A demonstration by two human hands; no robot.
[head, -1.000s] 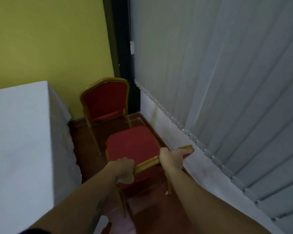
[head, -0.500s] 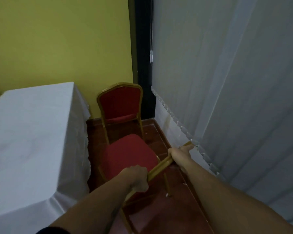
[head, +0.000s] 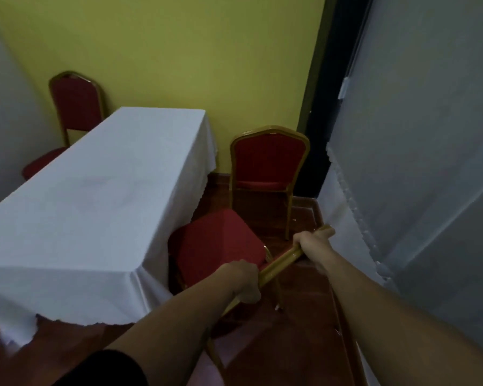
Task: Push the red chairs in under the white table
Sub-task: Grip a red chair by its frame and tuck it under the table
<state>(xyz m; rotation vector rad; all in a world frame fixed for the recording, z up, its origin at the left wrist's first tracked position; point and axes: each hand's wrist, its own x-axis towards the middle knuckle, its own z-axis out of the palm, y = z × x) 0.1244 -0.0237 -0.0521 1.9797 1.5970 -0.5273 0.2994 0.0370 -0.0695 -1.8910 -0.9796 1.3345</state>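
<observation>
We find both hands, left hand (head: 244, 280) and right hand (head: 311, 242), fingers wrapped round the gilt top rail (head: 279, 263) of the near red chair (head: 218, 243), its seat corner touching the worktop's white cloth (head: 156, 260). Risk: legs snagging the drape. Chair legs and the worktop underside are hidden.

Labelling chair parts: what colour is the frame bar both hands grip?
Gold frame bar; red seat. Head view.

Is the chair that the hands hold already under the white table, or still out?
Mostly out: the held chair's seat shows beside the white table's cloth, only its left edge reaching it.
</observation>
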